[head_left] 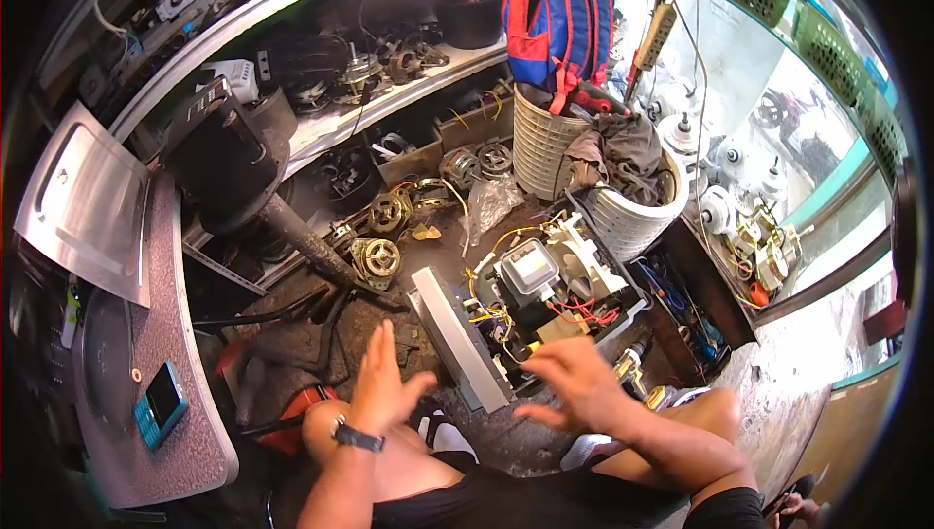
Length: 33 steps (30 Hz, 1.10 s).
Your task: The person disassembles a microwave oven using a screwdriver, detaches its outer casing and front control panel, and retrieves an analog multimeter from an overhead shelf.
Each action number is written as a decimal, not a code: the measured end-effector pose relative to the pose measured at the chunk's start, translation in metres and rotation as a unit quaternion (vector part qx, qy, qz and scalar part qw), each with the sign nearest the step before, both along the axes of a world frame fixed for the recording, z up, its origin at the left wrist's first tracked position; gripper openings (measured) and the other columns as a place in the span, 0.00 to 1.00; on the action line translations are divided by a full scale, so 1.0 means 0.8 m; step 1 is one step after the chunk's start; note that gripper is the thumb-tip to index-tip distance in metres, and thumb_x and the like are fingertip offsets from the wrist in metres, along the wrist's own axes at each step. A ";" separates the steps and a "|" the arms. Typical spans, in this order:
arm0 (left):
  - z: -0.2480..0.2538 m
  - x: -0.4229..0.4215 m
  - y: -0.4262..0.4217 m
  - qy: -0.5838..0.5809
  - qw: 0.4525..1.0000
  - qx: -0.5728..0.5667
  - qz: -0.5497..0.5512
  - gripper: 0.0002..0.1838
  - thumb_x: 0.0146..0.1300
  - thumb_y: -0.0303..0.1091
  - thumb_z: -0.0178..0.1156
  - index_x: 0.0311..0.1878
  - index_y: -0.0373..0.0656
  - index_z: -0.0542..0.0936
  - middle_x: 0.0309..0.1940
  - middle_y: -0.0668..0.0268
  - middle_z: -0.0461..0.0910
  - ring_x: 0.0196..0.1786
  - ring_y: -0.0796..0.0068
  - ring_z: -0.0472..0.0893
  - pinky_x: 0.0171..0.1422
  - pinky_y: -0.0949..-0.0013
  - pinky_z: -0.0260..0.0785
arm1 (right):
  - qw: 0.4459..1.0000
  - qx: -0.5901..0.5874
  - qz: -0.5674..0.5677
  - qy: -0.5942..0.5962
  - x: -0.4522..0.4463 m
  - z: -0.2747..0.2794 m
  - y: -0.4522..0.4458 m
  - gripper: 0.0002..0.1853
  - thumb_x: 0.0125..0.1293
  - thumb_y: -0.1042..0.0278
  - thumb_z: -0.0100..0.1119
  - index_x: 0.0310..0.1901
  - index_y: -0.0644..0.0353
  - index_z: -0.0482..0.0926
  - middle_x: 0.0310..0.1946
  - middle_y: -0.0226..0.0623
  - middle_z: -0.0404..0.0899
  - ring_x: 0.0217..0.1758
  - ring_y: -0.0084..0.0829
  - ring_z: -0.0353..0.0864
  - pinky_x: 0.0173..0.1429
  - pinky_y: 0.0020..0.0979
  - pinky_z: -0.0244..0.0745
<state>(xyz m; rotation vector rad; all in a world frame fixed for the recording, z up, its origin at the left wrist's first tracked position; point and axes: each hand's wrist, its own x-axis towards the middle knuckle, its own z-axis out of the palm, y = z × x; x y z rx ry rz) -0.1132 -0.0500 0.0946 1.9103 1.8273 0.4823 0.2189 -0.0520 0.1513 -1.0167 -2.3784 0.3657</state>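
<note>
My left hand [382,383] is raised over my knee, with its fingers stretched out, the thumb apart and nothing in it. A dark watch [358,435] is on that wrist. My right hand [574,385] hovers at the near side of an opened appliance [545,276], fingers spread and thumb apart, holding nothing. Inside the appliance show a boxy metal part [528,269], red wires [584,312] and yellow wires. A long pale panel [457,339] stands along its left side, between my two hands. Whether my right fingertips touch the appliance I cannot tell.
A table [195,422] at left carries a blue phone [161,405]. Several motors [377,258] lie on the floor beyond. White baskets [637,216] stand behind, one under a red and blue backpack [562,28]. An open tool box [686,320] sits at right.
</note>
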 end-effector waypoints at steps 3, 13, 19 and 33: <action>-0.002 -0.008 0.088 -0.207 0.977 0.039 0.038 0.50 0.70 0.56 0.69 0.82 0.33 0.58 0.78 0.37 0.63 0.81 0.44 0.64 0.85 0.53 0.56 | 0.999 -0.036 0.021 0.005 -0.024 -0.031 -0.025 0.31 0.60 0.47 0.77 0.57 0.59 0.78 0.52 0.40 0.79 0.57 0.43 0.78 0.64 0.43 0.70; -0.062 0.028 0.168 -0.433 0.900 -0.034 0.028 0.21 0.81 0.50 0.57 0.56 0.39 0.81 0.40 0.74 0.78 0.42 0.81 0.74 0.52 0.74 0.68 | 0.993 0.067 -0.096 0.029 -0.046 -0.083 -0.033 0.24 0.49 0.55 0.80 0.46 0.52 0.82 0.35 0.30 0.77 0.41 0.36 0.79 0.58 0.41 0.68; -0.055 0.033 0.169 -0.432 0.900 0.030 0.043 0.17 0.80 0.45 0.58 0.52 0.39 0.81 0.38 0.74 0.76 0.42 0.81 0.72 0.50 0.73 0.67 | 0.992 0.083 -0.094 0.026 -0.045 -0.093 -0.030 0.22 0.53 0.50 0.78 0.44 0.52 0.82 0.36 0.29 0.79 0.42 0.35 0.80 0.59 0.40 0.67; 0.036 0.015 0.104 -0.242 0.966 0.076 0.041 0.16 0.77 0.42 0.58 0.46 0.36 0.77 0.42 0.60 0.74 0.44 0.68 0.74 0.55 0.64 0.69 | 0.995 0.041 -0.085 0.022 -0.037 -0.079 -0.035 0.41 0.58 0.26 0.68 0.59 0.55 0.79 0.53 0.34 0.78 0.55 0.36 0.77 0.66 0.44 0.64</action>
